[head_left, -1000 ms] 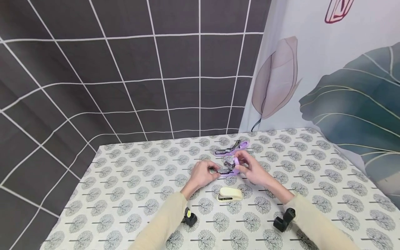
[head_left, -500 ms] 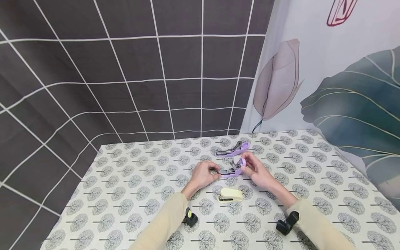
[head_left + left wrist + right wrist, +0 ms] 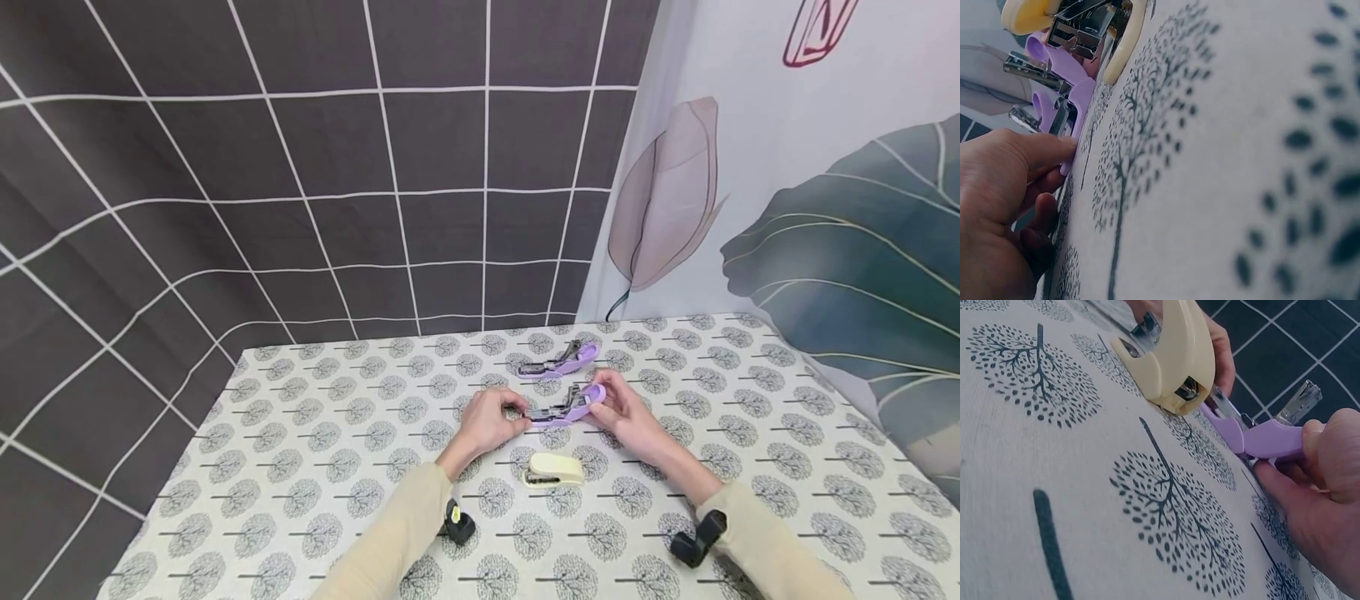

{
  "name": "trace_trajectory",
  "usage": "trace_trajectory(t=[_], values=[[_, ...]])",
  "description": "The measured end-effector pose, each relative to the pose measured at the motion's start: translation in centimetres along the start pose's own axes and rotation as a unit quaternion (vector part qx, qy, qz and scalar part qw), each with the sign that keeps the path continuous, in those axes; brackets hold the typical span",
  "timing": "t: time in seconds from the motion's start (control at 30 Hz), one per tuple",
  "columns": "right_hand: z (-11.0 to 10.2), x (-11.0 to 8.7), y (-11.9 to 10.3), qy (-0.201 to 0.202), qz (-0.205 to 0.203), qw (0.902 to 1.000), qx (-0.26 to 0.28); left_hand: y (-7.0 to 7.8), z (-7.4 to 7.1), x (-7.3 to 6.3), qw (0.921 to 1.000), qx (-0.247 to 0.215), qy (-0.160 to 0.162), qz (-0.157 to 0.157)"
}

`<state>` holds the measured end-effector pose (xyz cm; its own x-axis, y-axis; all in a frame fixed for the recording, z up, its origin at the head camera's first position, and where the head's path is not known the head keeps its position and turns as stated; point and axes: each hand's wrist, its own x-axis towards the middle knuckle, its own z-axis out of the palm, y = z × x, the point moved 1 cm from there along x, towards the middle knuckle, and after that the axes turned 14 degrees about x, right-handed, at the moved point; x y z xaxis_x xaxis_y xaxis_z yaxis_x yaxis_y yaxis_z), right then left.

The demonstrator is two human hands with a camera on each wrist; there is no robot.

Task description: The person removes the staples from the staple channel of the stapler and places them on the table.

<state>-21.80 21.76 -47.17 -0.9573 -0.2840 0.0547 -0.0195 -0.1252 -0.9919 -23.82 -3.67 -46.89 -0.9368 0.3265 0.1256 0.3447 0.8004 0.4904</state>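
Note:
A purple stapler (image 3: 577, 410) lies opened out on the cloth, its metal magazine exposed. My left hand (image 3: 486, 419) pinches the front end of its base, thumb on the side seen in the left wrist view. At the other end my right hand (image 3: 626, 418) holds the swung-back purple cover (image 3: 1272, 439) between thumb and fingers. Just behind lies a second purple stapler (image 3: 576, 360), also opened out, untouched. A cream stapler (image 3: 558, 468) sits closed, nearer the person than both hands.
A white cloth (image 3: 315, 517) printed with grey trees covers the table. Dark fabric with a white grid (image 3: 427, 225) hangs behind, and a pale leaf-patterned curtain (image 3: 750, 167) stands at the right.
My right hand has moved to the right and slightly down, swinging the front purple stapler's cover farther back. My left hand has stayed at the base's front end.

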Motion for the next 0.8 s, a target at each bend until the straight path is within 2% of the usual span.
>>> trace_trajectory(t=[0.1,0.3,0.37,0.5,0.6,0.67,0.8], values=[[-0.4,-0.1,0.2,-0.001,0.0,0.9999,-0.013,0.0,0.0,0.0,1.0,-0.002,-0.002,0.0],[-1.2,-0.2,0.6,0.0,-0.027,0.9966,-0.077,-0.1,0.1,0.0,1.0,-0.001,0.006,0.003],[-1.3,-0.2,0.7,-0.006,-0.028,0.9975,-0.064,-0.1,0.1,0.0,1.0,-0.002,0.004,0.001],[-1.5,-0.6,0.1,-0.018,0.0,0.9993,-0.034,-0.1,0.3,0.0,1.0,-0.005,-0.001,-0.004],[-1.7,-1.0,-0.9,-0.008,0.004,0.9979,-0.064,-0.2,0.3,0.0,1.0,-0.007,0.0,-0.003],[-1.7,-1.0,-1.8,0.013,-0.014,0.9948,-0.1,-0.2,0.3,0.1,1.0,-0.006,0.002,-0.001],[-1.0,-0.8,-3.4,0.074,-0.091,0.9836,-0.137,-0.2,0.2,0.1,0.9999,-0.01,0.002,0.001]])
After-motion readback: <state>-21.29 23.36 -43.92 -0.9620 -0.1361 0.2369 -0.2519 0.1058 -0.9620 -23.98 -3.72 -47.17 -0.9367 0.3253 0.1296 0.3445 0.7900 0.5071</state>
